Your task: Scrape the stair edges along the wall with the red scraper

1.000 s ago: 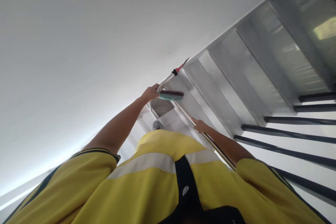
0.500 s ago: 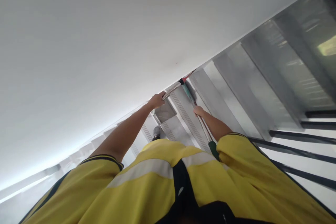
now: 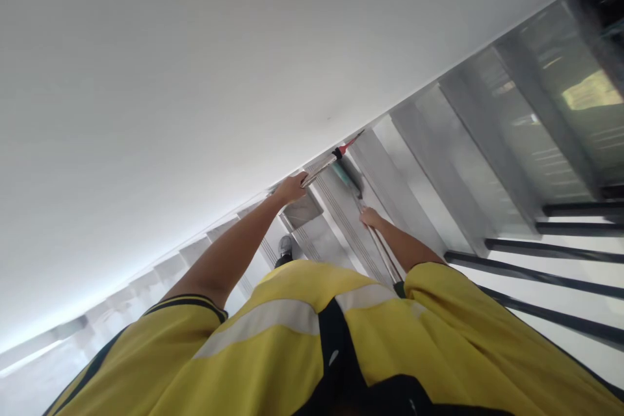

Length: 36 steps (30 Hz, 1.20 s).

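My left hand is closed round the light pole of a long-handled tool. Beyond a black collar its red head tapers to a dark tip along the foot of the wall. My right hand grips a second light pole, which slants back toward my right sleeve, where a dark green part shows. At this pole's far end, over the stairs, is a teal part beside a dark grey shape. The exact kind of either tool is unclear.
A staircase with grooved step edges runs beside a smooth pale wall. Dark railing bars stand on the right. My shoe rests on a step, near a grey square patch.
The teal end of the right-hand pole has swung slightly left, and its green rear part is now mostly behind my sleeve. My left hand keeps its hold, nearly in place.
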Each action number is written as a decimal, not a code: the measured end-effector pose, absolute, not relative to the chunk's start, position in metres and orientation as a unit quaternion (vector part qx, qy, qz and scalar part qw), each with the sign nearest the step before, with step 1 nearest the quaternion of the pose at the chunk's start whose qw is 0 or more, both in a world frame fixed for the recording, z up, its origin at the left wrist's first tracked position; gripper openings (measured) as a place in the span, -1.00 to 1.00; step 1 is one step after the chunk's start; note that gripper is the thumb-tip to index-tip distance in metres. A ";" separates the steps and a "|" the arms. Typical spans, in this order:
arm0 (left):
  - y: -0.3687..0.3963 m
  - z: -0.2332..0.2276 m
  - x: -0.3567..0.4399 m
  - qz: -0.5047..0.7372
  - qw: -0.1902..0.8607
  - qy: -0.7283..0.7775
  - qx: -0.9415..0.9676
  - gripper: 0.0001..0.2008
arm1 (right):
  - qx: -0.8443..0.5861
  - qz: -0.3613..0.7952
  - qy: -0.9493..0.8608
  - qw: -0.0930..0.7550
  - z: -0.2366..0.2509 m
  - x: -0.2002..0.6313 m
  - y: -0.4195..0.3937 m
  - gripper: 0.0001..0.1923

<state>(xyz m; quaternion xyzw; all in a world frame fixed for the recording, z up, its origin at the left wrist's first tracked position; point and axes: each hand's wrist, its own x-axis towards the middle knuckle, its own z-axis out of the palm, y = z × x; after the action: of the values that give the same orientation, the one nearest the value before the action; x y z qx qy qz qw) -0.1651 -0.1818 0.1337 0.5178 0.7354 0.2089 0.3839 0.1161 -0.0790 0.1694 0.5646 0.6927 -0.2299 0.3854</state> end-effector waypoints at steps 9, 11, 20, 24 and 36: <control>-0.179 0.134 -0.165 0.211 0.377 0.735 0.522 -0.53 | 0.518 -0.283 0.703 0.397 0.184 0.179 -0.116 -0.25; -0.179 0.136 -0.165 0.212 0.384 0.739 0.511 -0.51 | 0.556 -0.259 0.693 0.380 0.184 0.178 -0.106 -0.27; -0.169 0.131 -0.178 0.216 0.395 0.740 0.499 -0.50 | 0.511 -0.284 0.707 0.398 0.144 0.123 -0.133 -0.23; -0.152 0.115 -0.188 0.207 0.383 0.744 0.508 -0.50 | 0.516 -0.338 0.697 0.365 0.149 0.166 -0.134 -0.21; -0.138 0.102 -0.172 0.155 0.311 0.802 0.485 -0.57 | 0.490 -0.252 0.754 0.357 0.088 0.137 -0.117 -0.34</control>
<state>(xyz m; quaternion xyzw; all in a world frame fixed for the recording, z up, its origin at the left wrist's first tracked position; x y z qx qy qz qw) -0.1724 -0.1381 0.1022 0.4854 0.8024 0.1549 0.3107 0.1368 -0.1174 0.0877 0.4898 0.7545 -0.2523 0.3566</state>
